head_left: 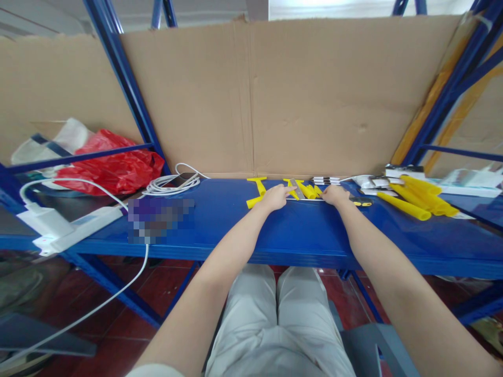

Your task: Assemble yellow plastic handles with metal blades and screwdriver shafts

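Note:
My left hand [276,197] is over the blue shelf with its fingers closed at a yellow plastic piece [293,191], which it partly hides. A flat grey strip [297,188] lies at those fingertips. Farther left are a yellow T-shaped piece [258,186] and a yellow tube end [253,202] beside my wrist. My right hand [335,195] is closed in a pinch; what its fingertips hold is too small to tell. Between both hands lie several yellow pieces [308,190] and a thin metal shaft [304,200]. A black-and-yellow handle [360,201] sticks out right of my right hand.
Several yellow tapered handles [420,198] and white packets [369,182] are piled at the right. A cardboard panel [314,94] stands behind the blue shelf [220,225]. At left are a coiled white cable [168,184], a red bag [112,162] and a power strip [86,228].

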Available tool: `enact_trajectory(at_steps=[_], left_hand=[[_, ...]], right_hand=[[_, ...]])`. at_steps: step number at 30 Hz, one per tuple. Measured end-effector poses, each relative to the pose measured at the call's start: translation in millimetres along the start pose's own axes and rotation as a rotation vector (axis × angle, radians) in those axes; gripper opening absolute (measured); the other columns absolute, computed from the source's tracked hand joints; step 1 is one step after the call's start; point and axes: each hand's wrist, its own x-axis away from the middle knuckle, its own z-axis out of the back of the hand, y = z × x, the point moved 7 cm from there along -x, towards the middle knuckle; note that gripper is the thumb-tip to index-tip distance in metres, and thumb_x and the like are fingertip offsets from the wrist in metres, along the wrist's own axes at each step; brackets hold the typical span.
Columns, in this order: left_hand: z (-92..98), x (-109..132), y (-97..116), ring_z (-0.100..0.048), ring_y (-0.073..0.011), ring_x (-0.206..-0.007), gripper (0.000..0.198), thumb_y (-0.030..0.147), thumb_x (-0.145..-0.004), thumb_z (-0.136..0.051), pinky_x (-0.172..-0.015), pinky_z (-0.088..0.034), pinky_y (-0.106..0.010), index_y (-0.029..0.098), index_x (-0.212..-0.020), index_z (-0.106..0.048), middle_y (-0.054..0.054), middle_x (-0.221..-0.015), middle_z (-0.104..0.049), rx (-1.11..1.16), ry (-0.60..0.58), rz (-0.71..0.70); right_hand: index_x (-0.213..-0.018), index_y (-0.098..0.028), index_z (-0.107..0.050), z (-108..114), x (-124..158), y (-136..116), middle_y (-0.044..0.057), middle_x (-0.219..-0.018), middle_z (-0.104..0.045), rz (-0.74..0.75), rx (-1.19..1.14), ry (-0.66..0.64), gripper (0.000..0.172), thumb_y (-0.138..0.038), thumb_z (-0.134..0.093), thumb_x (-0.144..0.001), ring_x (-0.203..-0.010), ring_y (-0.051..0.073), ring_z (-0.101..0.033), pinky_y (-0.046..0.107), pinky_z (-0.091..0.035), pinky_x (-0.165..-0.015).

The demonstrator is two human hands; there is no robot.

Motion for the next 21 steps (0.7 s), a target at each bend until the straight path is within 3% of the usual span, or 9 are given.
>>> enact_trajectory(at_steps=[6,12,21], left_hand=[[-1.2,-1.1,-1.4,-0.063,-0.0231,-0.113,0.048,0.02,-0.099,-0.042,-0.097,-0.046,-0.031,0.033,-0.144,-0.052,-0.008,-0.12,-0.064,-0.008,-0.004,0.002],[-1.9,-1.9,-2.7,-0.063,-0.0231,-0.111,0.047,0.021,-0.1,-0.042,-0.095,-0.047,-0.031,0.033,-0.144,-0.052,-0.008,-0.12,-0.064,-0.008,0.001,0.0],[-0.3,-0.4,-0.9,-0.062,-0.0242,-0.114,0.048,0.02,-0.1,-0.041,-0.096,-0.047,-0.033,0.033,-0.145,-0.051,-0.008,-0.122,-0.064,-0.011,0.003,-0.009]], right_hand=[[-0.112,-0.011,-0.07,-0.2,-1.3,-2.7,0.023,-0.121,-0.066,-0.015,0.018,0.01,0.031,-0.023,-0.054,-0.089,-0.119,0.032,-0.058,0.047,-0.041,-0.099],[-0.117,-0.01,-0.068,-1.7,-6.1,-3.6,0.026,-0.117,-0.067,-0.028,0.031,0.076,0.034,-0.024,-0.056,-0.088,-0.116,0.032,-0.061,0.046,-0.041,-0.098],[-0.119,-0.01,-0.067,3.7,-0.1,-0.8,0.022,-0.117,-0.067,-0.064,-0.016,0.096,0.037,-0.021,-0.056,-0.085,-0.114,0.031,-0.062,0.046,-0.041,-0.097]])
